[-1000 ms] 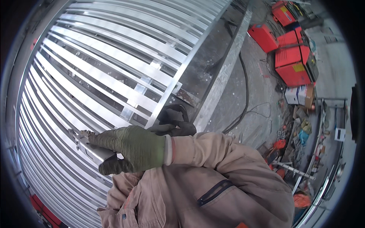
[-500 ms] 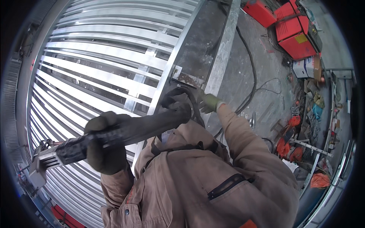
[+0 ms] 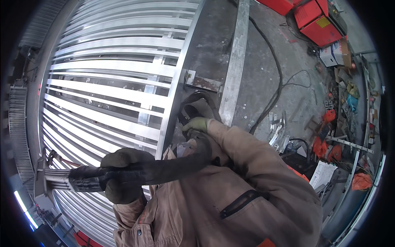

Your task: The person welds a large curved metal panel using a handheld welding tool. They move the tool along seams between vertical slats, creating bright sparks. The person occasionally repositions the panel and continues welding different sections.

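In my left hand (image 3: 126, 157), gloved dark, I grip a handheld tool (image 3: 88, 179) with a silver boxed head and a black-wrapped handle. Its head points left, over the slatted metal panel (image 3: 119, 94). A thick black sleeved cable (image 3: 177, 168) runs from the handle to my chest and loops up beyond it. My right hand (image 3: 198, 124), in a green glove, is closed around a dark part of that loop, close to the panel's right edge rail. The loop and glove partly hide what lies beneath them.
A long flat metal bar (image 3: 234, 70) lies right of the panel, with a short plate (image 3: 203, 83) between them. A black floor cable (image 3: 275, 74) curves over the concrete. Red machines (image 3: 319, 24), a cardboard box (image 3: 335, 53) and scrap pile up along the right.
My right hand has come left and nearer my body, closing on the cable loop. My left hand and the tool have dropped slightly lower and to the right in view.
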{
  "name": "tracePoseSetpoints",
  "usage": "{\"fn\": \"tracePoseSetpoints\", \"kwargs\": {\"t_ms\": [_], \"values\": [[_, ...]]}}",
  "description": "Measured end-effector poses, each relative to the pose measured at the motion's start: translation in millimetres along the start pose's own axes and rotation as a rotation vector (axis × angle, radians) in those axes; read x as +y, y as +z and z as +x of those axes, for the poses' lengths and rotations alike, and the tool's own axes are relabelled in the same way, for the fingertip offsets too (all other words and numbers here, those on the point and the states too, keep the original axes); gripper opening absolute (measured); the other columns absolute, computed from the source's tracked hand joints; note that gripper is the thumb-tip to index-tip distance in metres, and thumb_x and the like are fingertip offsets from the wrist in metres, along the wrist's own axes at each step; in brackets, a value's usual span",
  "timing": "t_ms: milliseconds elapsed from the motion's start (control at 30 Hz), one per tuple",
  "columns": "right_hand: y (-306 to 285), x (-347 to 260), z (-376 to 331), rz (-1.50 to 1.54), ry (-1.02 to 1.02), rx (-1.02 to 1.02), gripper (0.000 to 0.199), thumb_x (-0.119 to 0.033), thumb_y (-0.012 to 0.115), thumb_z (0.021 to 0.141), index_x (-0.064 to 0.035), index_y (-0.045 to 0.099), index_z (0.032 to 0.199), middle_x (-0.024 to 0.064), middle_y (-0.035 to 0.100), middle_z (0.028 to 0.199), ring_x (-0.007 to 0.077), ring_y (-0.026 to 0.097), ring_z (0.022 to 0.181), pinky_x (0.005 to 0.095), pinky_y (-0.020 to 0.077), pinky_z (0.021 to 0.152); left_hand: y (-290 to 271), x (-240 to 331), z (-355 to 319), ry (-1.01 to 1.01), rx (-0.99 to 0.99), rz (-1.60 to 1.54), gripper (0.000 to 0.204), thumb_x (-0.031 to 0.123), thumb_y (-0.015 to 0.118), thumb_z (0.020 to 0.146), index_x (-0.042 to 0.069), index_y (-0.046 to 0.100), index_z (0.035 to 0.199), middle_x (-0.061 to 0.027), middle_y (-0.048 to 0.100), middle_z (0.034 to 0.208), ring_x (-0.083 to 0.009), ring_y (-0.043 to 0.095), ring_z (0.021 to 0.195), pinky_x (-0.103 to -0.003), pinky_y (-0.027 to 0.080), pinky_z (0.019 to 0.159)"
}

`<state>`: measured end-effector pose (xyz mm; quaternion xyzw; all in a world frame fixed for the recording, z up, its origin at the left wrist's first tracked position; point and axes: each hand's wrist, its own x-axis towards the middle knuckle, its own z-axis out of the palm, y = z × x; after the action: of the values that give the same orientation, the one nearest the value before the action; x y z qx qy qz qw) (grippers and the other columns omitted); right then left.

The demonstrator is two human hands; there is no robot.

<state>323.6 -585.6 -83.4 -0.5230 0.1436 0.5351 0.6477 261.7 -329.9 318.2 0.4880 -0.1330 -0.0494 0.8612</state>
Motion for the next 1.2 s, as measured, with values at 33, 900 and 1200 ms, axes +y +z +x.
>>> {"fn": "tracePoseSetpoints", "kwargs": {"t_ms": [33, 900, 1200], "values": [[1.7, -5.1, -20.4, 0.038, 0.028, -0.001, 0.024, -0.024, 0.079, 0.105, -0.0060, 0.079, 0.121, 0.0098, 0.077, 0.095, 0.0187, 0.069, 0.074, 0.0372, 0.0555, 0.067, -0.8, -2.2, -7.5, -0.038, 0.071, -0.009, 0.044, 0.034, 0.059, 0.116, -0.003, 0.067, 0.137, -0.0173, 0.065, 0.109, -0.0323, 0.069, 0.097, -0.048, 0.061, 0.086], [55.7, -207.1, -461.8, 0.029, -1.483, 1.534, 0.034, -0.018, 0.076, 0.113, -0.0021, 0.077, 0.144, 0.0058, 0.075, 0.096, 0.0056, 0.062, 0.074, 0.0225, 0.0481, 0.062, -71.8, -20.8, -26.9, 0.190, -0.020, -0.478, 0.043, 0.047, 0.067, 0.115, 0.005, 0.058, 0.117, -0.0116, 0.061, 0.096, -0.0254, 0.062, 0.077, -0.043, 0.052, 0.065], [-103.7, -116.2, -316.8, 0.320, -1.213, 1.274, 0.035, -0.015, 0.076, 0.112, -0.0024, 0.076, 0.144, 0.0077, 0.078, 0.114, 0.0166, 0.075, 0.087, 0.0311, 0.0615, 0.077, -73.9, -44.6, -37.2, -0.249, 0.112, -0.074, 0.069, 0.052, 0.088, 0.102, 0.001, 0.067, 0.143, -0.0167, 0.076, 0.127, -0.0288, 0.075, 0.116, -0.045, 0.061, 0.107]]}}
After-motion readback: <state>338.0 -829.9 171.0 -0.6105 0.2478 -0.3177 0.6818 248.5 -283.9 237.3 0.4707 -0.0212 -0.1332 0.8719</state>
